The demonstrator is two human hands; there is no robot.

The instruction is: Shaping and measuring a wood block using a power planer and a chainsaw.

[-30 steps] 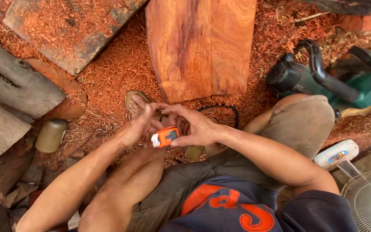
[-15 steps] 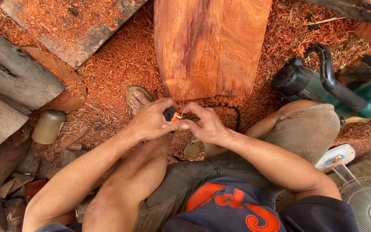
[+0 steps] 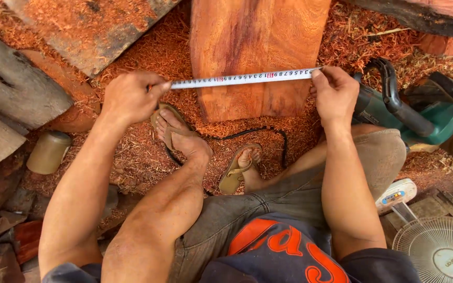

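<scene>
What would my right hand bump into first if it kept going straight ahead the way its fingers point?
Your right hand points up and slightly left, pinching the tape measure. Going on, it would likely meet the right edge of the reddish wood slab, or skim the sawdust beside it; depth is unclear.

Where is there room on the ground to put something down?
Free: the sawdust between the slanted plank and the red slab. Crowded: by the feet, with a black cord, and right by the green saw and fan.
</scene>
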